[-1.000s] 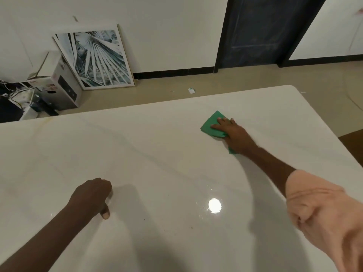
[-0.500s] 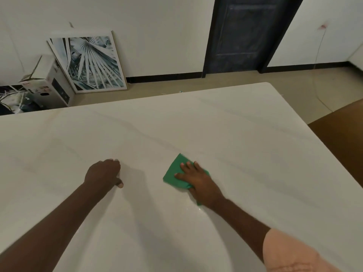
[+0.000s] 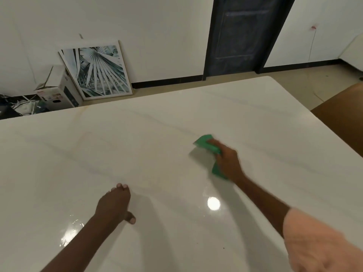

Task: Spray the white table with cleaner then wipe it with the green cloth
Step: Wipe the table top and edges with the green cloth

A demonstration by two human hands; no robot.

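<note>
The white marble-look table (image 3: 137,150) fills most of the view. A folded green cloth (image 3: 206,143) lies on it right of centre, and my right hand (image 3: 228,160) presses down on it with the fingers laid over the cloth; the hand is motion-blurred. Green shows at the fingertips and below the palm. My left hand (image 3: 115,203) rests on the tabletop nearer to me, fingers bent with their tips on the surface, thumb out to the side, holding nothing. No spray bottle is in view.
A wet sheen (image 3: 70,230) and a lamp reflection (image 3: 213,203) show on the near tabletop. Beyond the far edge stand a framed palm print (image 3: 98,71), a cardboard box (image 3: 57,89) and a dark door (image 3: 243,32). A brown chair (image 3: 345,114) sits at the right.
My right hand swept the cloth from the far right toward me and the centre, then back out to the right. My left hand stayed planted on the table.
</note>
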